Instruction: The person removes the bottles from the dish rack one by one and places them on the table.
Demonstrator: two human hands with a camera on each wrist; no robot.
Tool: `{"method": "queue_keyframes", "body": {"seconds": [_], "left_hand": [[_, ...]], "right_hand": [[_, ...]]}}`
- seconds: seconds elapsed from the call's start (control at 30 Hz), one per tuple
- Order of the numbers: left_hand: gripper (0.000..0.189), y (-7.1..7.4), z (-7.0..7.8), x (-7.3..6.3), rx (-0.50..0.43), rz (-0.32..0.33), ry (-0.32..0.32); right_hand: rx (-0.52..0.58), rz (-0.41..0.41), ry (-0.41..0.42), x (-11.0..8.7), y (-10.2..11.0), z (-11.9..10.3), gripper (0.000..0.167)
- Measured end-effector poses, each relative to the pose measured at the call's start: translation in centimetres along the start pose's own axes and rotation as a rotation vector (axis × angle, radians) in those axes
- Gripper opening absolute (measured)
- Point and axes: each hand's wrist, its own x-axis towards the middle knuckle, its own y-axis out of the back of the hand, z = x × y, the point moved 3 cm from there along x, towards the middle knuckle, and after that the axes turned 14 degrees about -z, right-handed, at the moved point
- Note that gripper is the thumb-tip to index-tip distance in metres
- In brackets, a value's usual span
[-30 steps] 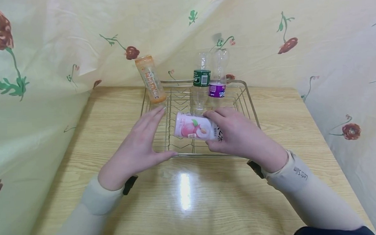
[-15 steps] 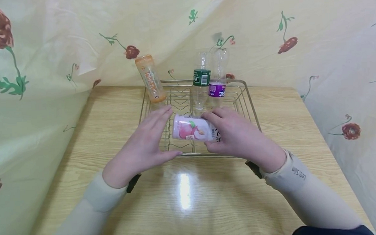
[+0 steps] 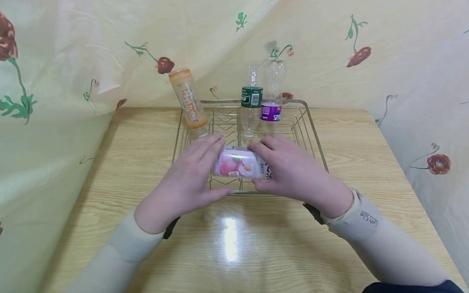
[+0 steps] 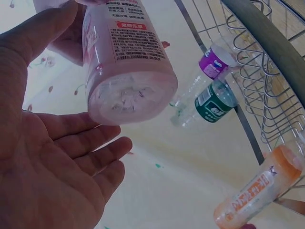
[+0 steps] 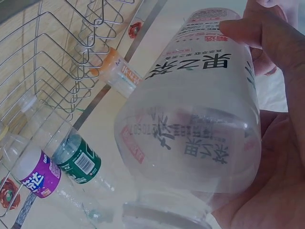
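Gripping a pale pink, peach-printed plastic bottle (image 3: 237, 162) in the right hand (image 3: 294, 168), with the left hand (image 3: 184, 175) open at its base.

Holding the bottle sideways above the near part of a metal wire rack (image 3: 315, 134) on a pale wood-grained bench (image 3: 263, 259); right fingers curled round the bottle, left fingers extended, too close to tell whether touching. Beyond, in the rack: an orange-banded clear plastic bottle (image 3: 188, 98), tilted at left, and, side by side at right, a green-labelled clear plastic bottle (image 3: 252, 96), neck-down, and a purple-labelled clear plastic bottle (image 3: 271, 111).
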Motion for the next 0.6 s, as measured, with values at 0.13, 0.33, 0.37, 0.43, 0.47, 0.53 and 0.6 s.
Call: {"method": "queue_keyframes", "body": {"seconds": [0.13,0.33,0.37,0.43,0.47,0.53,0.6], "left_hand": [[0.103,0.0,0.3,0.3,0.047,0.001,-0.013],[0.095,-0.3,0.8,0.7,0.063,-0.004,-0.038],[0.094,-0.3,0.8,0.8,0.066,-0.006,-0.038],[0.094,-0.4,1.0,0.9,0.071,-0.012,-0.033],[0.093,-0.4,1.0,0.9,0.078,-0.016,-0.031],[0.093,-0.5,1.2,1.0,0.096,-0.024,-0.031],[0.092,-0.5,1.3,1.1,0.119,-0.031,-0.034]], "right_hand": [[-0.009,-0.018,-0.014,0.1,-0.1,-0.2,0.069],[-0.024,-0.026,-0.013,0.3,-0.4,-0.5,0.069],[-0.026,-0.023,-0.006,0.3,-0.4,-0.6,0.069],[-0.030,-0.018,0.005,0.4,-0.4,-0.7,0.068],[-0.031,-0.017,0.008,0.4,-0.4,-0.8,0.068],[-0.032,-0.021,0.009,0.5,-0.4,-0.8,0.068],[-0.031,-0.029,0.005,0.5,-0.5,-0.9,0.068]]}}
